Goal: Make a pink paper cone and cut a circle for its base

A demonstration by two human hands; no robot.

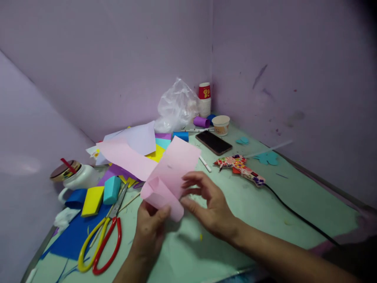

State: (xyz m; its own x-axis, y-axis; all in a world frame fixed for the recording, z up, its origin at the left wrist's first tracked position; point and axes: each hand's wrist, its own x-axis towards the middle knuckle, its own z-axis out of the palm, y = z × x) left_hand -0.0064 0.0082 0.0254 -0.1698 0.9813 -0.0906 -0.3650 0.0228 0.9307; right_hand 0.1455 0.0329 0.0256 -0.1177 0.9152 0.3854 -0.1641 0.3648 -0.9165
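A sheet of pink paper (176,161), curled over into a loose roll at its lower end, is held above the table. My left hand (151,224) grips the rolled end, its thumb in front and the other fingers partly hidden behind. My right hand (209,206) is at the sheet's right edge with its fingers loosely bent and apart; thumb and fingertips are by the paper, and whether they press on it is hard to see. Scissors (113,212) with one yellow and one red handle lie left of my left hand.
Paper sheets (135,137) pile up behind. Blue, yellow (92,201) and turquoise rolled pieces lie left near a white mug (82,177). A phone (214,142), a paper cup (220,125), a floral glue gun (240,169) with a black cord and a plastic bag (178,106) stand or lie beyond.
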